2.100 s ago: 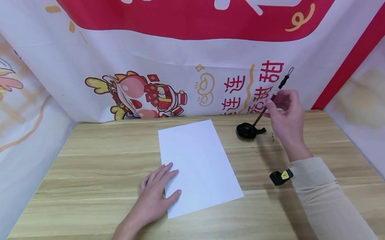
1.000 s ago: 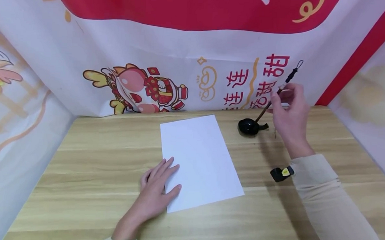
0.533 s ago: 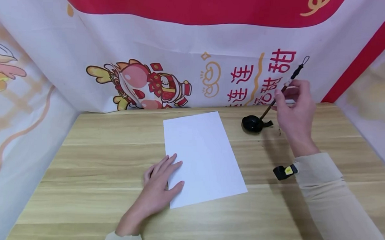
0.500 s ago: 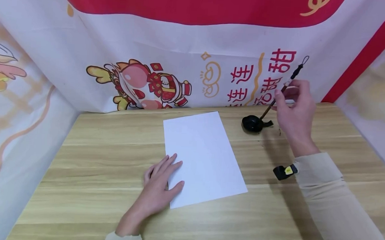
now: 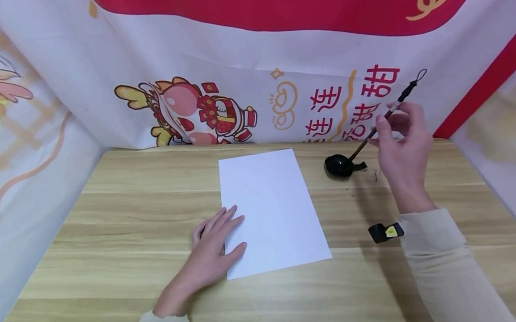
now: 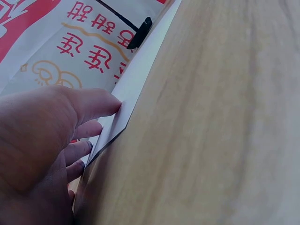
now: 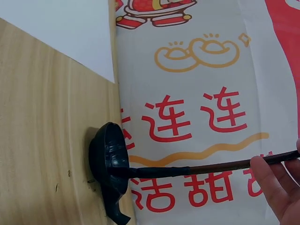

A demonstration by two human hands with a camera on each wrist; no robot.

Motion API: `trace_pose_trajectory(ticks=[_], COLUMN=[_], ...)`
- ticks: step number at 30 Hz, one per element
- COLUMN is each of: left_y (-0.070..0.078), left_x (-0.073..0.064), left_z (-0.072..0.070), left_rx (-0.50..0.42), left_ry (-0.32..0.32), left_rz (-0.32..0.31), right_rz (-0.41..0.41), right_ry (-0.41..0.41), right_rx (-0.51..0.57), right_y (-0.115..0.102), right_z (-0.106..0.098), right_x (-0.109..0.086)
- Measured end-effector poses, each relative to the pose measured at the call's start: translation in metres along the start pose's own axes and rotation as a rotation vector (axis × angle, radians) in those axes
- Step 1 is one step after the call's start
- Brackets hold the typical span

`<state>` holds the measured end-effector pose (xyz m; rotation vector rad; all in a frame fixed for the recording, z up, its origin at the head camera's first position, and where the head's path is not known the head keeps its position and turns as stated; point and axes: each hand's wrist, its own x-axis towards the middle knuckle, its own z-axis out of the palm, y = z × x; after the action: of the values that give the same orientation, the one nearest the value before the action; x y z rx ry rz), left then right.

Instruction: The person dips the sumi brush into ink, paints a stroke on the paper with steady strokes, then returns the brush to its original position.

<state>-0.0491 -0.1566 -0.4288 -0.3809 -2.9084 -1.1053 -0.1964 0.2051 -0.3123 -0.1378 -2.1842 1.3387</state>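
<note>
My right hand [image 5: 405, 148] pinches a writing brush [image 5: 364, 145] by its brown handle, the hanging loop pointing up and to the right. The brush's lower end is down in a small black ink dish [image 5: 337, 166] with a stem-like spout; the right wrist view shows the dark tip inside the dish [image 7: 108, 154]. My left hand [image 5: 210, 255] lies with spread fingers on the left edge of a blank white sheet of paper [image 5: 273, 209]. From the left wrist view, the thumb and fingers touch the paper [image 6: 140, 75] near its corner.
The wooden table [image 5: 129, 232] meets a printed cloth backdrop [image 5: 181, 47] just behind the paper and dish. A few dark specks [image 5: 376, 175] mark the wood right of the dish. A black band with a yellow patch [image 5: 386, 232] sits at the right wrist.
My right hand has shifted slightly right, and the brush leans further right, its tip still in the dish. The head view has tilted down a little. The left hand stays on the paper.
</note>
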Motion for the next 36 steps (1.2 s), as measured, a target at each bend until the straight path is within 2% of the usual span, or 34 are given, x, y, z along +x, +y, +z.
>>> trace_pose_trajectory(ticks=[9, 16, 24, 28, 36], left_y=[0.004, 0.005, 0.003, 0.004, 0.002], left_x=[0.000, 0.000, 0.001, 0.001, 0.000], left_z=[-0.002, -0.003, -0.004, -0.004, -0.002], left_rx=[0.015, 0.018, 0.026, 0.024, 0.026], left_ry=[-0.023, -0.027, -0.028, -0.023, -0.026], left_rz=[-0.033, -0.042, -0.045, -0.040, -0.038], right_rz=[0.055, 0.056, -0.015, -0.025, -0.111], right_ry=[0.026, 0.047, 0.121, 0.105, 0.107], right_rx=[0.086, 0.105, 0.096, 0.080, 0.009], right_y=[-0.005, -0.001, -0.004, -0.005, 0.004], right_z=[-0.001, -0.002, -0.003, 0.001, 0.002], right_x=[-0.010, -0.012, -0.005, -0.007, -0.007])
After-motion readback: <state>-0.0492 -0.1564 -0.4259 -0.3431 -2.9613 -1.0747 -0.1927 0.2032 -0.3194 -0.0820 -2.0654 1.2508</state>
